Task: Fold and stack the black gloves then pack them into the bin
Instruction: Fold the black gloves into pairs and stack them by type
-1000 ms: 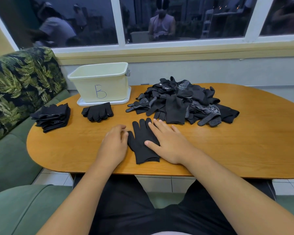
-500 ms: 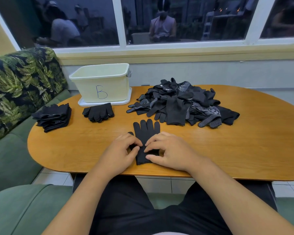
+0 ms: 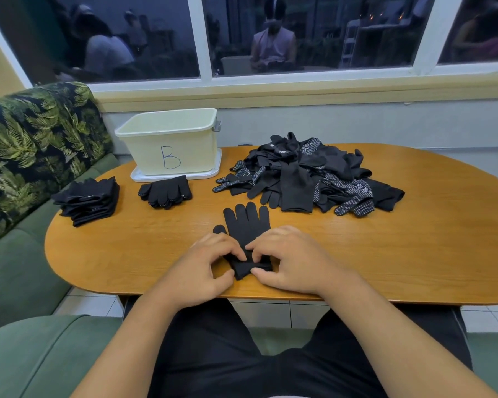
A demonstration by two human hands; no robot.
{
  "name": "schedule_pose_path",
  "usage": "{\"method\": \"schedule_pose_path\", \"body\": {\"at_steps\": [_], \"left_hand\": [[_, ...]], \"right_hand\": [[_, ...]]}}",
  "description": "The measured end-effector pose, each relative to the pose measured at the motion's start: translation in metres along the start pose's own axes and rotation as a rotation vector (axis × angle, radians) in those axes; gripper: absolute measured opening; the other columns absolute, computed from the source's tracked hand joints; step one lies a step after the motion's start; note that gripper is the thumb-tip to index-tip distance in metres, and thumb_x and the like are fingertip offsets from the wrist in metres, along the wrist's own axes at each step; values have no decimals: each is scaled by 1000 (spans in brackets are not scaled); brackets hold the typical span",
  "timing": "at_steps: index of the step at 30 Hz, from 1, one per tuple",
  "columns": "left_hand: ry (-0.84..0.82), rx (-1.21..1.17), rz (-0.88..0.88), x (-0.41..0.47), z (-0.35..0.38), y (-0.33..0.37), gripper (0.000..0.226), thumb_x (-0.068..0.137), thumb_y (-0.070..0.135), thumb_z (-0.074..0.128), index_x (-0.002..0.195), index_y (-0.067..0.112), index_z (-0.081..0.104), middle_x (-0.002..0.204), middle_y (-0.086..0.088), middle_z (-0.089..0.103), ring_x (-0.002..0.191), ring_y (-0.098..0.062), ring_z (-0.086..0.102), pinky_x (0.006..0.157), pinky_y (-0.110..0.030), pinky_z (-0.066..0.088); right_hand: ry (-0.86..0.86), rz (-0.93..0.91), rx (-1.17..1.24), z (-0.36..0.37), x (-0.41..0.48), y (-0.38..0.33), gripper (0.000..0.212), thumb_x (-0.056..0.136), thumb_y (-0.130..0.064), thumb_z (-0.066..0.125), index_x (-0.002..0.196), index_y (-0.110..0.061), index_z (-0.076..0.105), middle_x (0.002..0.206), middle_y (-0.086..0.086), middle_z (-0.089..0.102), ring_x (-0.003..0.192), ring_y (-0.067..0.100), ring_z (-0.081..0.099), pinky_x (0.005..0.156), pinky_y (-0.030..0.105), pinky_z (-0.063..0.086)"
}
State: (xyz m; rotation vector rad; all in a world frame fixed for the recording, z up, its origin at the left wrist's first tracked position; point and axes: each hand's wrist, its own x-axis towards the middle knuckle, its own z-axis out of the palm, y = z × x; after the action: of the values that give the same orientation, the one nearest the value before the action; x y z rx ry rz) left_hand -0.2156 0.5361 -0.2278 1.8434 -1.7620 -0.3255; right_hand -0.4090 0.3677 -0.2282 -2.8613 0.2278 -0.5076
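A single wide-angle view looks from the person's head, forward and down over the wooden table (image 3: pixel 385 254) toward the window (image 3: pixel 314 38) on the far wall (lines bow near the edges). It sits close: the left hand (image 3: pixel 202 268) and right hand (image 3: pixel 296 259) on the black glove (image 3: pixel 247 222) lie just below centre, forearms filling the bottom.

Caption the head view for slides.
Left hand and right hand pinch the cuff of a black glove on the wooden table.

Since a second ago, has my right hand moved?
Yes. The right hand drew back from the glove pile toward the table's near edge, onto the glove's cuff.
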Motion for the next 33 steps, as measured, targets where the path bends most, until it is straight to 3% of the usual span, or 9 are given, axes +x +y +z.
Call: {"method": "schedule_pose_path", "body": {"at_steps": [7, 10, 13, 18, 20, 22, 24, 27, 33], "left_hand": [[6, 44, -18, 0, 2, 5, 60, 84, 28, 68, 139, 46, 54, 142, 30, 53, 141, -3, 45, 120, -39, 37], [52, 73, -133, 3, 7, 2, 49, 92, 30, 66, 134, 52, 54, 130, 29, 61, 129, 0, 52, 113, -41, 46], [84, 104, -199, 3, 12, 3, 39, 101, 27, 64, 130, 53, 62, 135, 34, 59, 146, -12, 46, 126, -41, 35], [90, 39, -254, 3, 11, 3, 18, 98, 61, 59, 115, 59, 66, 133, 33, 62, 152, -14, 36, 124, -37, 32], [109, 10, -238, 3, 12, -2, 47, 92, 80, 47, 118, 50, 73, 133, 28, 67, 151, -11, 36, 125, -37, 33], [136, -48, -246, 3, 13, -6, 49, 93, 77, 48, 108, 41, 77, 113, 23, 75, 143, -6, 45, 117, -32, 38], [163, -111, -264, 4, 13, -6, 46, 97, 69, 54, 87, 29, 74, 81, 14, 71, 107, -8, 66, 88, -30, 47], [186, -206, -291, 5, 8, 3, 50, 98, 63, 59, 76, 20, 67, 63, 8, 54, 62, -9, 50, 62, -35, 37], [167, -376, -400, 18, 4, 18, 19, 107, 46, 58, 122, 35, 62, 95, 18, 81, 93, -3, 74, 89, -37, 54]], "right_hand": [[100, 5, 121, -3, -2, -1, 11, 96, -43, 67, 98, -32, 66, 113, -22, 69, 117, 0, 56, 102, 36, 48], [213, -10, 265, -5, -7, -3, 11, 90, -26, 76, 87, -26, 66, 107, -19, 73, 108, 3, 64, 93, 34, 54], [211, 24, 369, -5, -10, -2, 5, 94, -28, 77, 95, -25, 73, 107, -17, 75, 105, 6, 69, 90, 36, 57], [118, 129, 554, -14, -12, -2, 28, 95, -41, 76, 121, -30, 71, 115, -15, 74, 115, 11, 69, 99, 37, 56], [49, 137, 588, -16, -13, -1, 45, 91, -45, 80, 132, -35, 65, 126, -17, 70, 123, 7, 65, 106, 33, 53], [-24, 185, 553, -16, -11, -1, 60, 88, -48, 82, 141, -43, 56, 135, -22, 64, 129, 1, 59, 111, 28, 49], [-27, 237, 468, -13, -8, -1, 59, 89, -44, 82, 141, -47, 54, 134, -25, 62, 127, -4, 57, 110, 27, 48], [91, 302, 447, -4, -2, 6, 28, 96, -32, 77, 121, -41, 68, 113, -22, 72, 110, -1, 65, 101, 33, 54], [144, 481, 654, 4, 14, 19, 9, 101, -37, 73, 103, -29, 76, 100, -11, 80, 97, 8, 74, 96, 45, 60]]}}
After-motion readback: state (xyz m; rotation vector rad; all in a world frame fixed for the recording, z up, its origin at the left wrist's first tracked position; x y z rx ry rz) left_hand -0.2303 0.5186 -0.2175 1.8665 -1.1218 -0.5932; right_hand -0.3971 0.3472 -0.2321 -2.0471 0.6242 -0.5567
